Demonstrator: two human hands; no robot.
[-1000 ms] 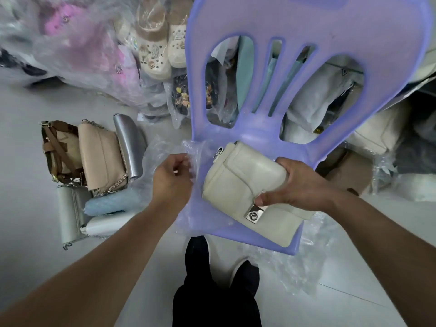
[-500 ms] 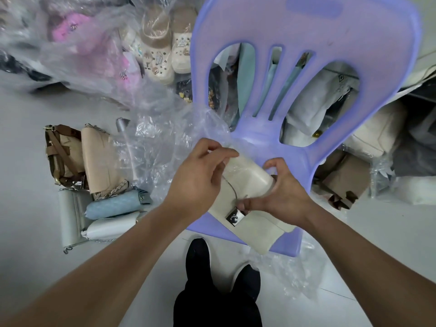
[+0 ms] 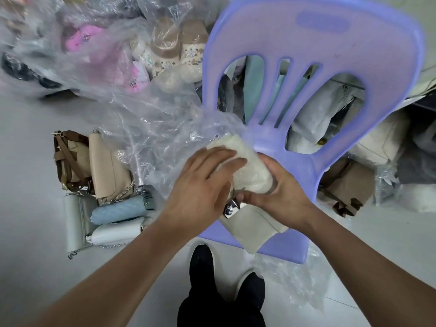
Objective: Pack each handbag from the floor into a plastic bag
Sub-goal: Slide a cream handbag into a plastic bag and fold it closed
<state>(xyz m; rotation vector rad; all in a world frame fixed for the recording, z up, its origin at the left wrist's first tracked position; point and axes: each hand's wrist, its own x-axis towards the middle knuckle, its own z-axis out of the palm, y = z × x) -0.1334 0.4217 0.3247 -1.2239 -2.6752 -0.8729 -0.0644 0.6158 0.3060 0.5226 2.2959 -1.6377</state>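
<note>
Gripping the cream handbag [image 3: 254, 223] around its middle, our right hand [image 3: 280, 194] curled tight, while our left hand [image 3: 200, 187] lay with fingers spread flat on the clear plastic bag [image 3: 160, 138] covering its far end. The handbag rested on the purple chair [image 3: 313, 43], its near corner past the seat's front edge. Bare floor [image 3: 28, 208] lay left of the other handbags [image 3: 108, 173].

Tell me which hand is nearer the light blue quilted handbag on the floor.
Left. The left hand lies on the cream handbag, right of the light blue handbag; the right hand grips that cream handbag farther right.
</note>
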